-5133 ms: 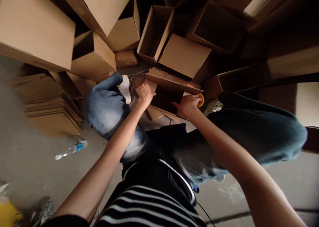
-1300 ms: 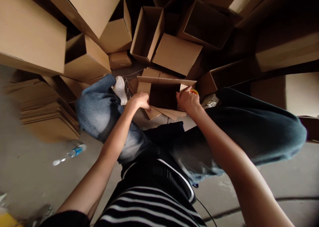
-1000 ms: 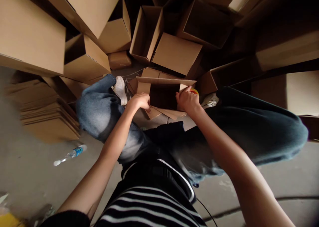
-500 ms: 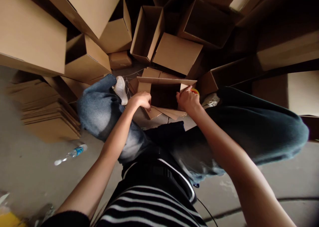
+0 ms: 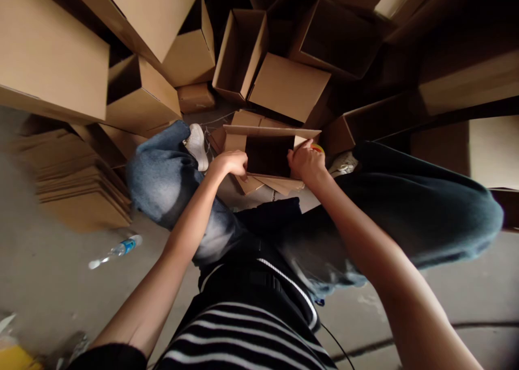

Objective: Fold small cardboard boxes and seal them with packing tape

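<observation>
**Writing:** the water bottle lying on the concrete floor carries a blue label, too small and blurred to read; no print shows on the cardboard.

**Left hand**: reaches in from 8 o'clock, forearm angled up and inward, wrist bent, fingers curved over the left rim of the box. It touches the rim, but whether it grips is impossible to tell.

**Right hand**: comes in from 4 o'clock, fingers hooked up and pinched on the box's upper right corner, clamped on that cardboard edge. The hands stand apart, one on each side of the opening.

**Box:** the open cardboard box sits at 12 o'clock, close to the middle of the frame, between the knees. Its dark inside faces up, with loose flaps splayed at its near edge.

**Beside it:** a roll of tape, mostly hidden, just past the right hand at 2 o'clock.

**Around:** cardboard boxes piled from 9 to 3 o'clock; flattened cardboard sheets stacked at 9 o'clock; white sneakers at 11 and 2 o'clock.
</observation>
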Motion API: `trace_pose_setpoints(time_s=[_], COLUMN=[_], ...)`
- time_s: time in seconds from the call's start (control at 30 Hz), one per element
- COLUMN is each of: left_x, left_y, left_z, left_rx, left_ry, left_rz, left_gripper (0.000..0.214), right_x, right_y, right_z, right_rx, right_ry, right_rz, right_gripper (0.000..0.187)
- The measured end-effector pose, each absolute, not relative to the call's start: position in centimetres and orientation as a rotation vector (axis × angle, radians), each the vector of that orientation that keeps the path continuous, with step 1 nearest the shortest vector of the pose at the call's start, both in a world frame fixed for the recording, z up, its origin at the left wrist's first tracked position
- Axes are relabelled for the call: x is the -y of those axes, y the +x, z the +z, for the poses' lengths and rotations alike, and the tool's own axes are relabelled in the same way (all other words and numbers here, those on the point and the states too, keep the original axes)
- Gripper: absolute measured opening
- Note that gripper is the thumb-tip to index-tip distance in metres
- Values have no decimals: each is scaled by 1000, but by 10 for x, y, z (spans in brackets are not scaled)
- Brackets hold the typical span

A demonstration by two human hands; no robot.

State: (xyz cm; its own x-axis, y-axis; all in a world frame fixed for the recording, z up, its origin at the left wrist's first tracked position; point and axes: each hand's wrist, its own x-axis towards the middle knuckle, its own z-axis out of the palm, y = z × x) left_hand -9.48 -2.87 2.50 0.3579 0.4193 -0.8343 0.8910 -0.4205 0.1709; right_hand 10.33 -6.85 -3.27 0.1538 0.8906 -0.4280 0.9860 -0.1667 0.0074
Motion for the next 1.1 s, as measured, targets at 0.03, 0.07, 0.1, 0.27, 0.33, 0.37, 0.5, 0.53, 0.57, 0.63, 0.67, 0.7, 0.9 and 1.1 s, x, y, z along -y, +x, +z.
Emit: trace_pose_setpoints(time_s=[0.03,0.07,0.1,0.27,0.33,0.37,0.5,0.53,0.57,0.63,0.67,0.7,0.9,1.1], left_x=[29,29,29,28,28,28,28,28,27,27,27,26,25,25], left_y=[-95,-94,-94,-94,-94,-94,-94,-94,-93,-93,-92,-92,-93,-93], left_z=[25,25,25,24,24,24,26,26,26,26,26,26,24,25], left_rx=[-1136,-1139,-1139,-1131,-1131,-1130,-1126,-1125,-1126,-1125,-1123,-1120,-1122,-1139], left_ry=[1992,1992,1991,1982,1980,1979,1976,1973,1969,1962,1958,1956,1941,1932], left_rz=[-967,-972,-974,-969,-962,-958,-957,-959,-961,-967,-971,-972,-967,-966], left_gripper=[41,41,41,38,39,39,38,38,38,39,40,40,38,36], right_x=[68,68,68,68,68,68,67,67,67,67,67,67,68,69], right_y=[103,103,103,103,102,102,101,101,100,100,101,101,102,103], right_z=[-33,-33,-34,-35,-33,-32,-28,-28,-28,-29,-29,-29,-31,-34], right_rx=[-1814,-1816,-1819,-1823,-1811,-1802,-1775,-1774,-1772,-1773,-1776,-1779,-1788,-1805], right_ry=[2149,2148,2148,2142,2144,2142,2123,2124,2128,2135,2136,2138,2141,2149], right_rz=[-474,-470,-465,-453,-457,-461,-463,-461,-460,-466,-470,-471,-465,-448], right_gripper=[75,74,74,74,74,74,72,72,73,74,74,75,75,73])
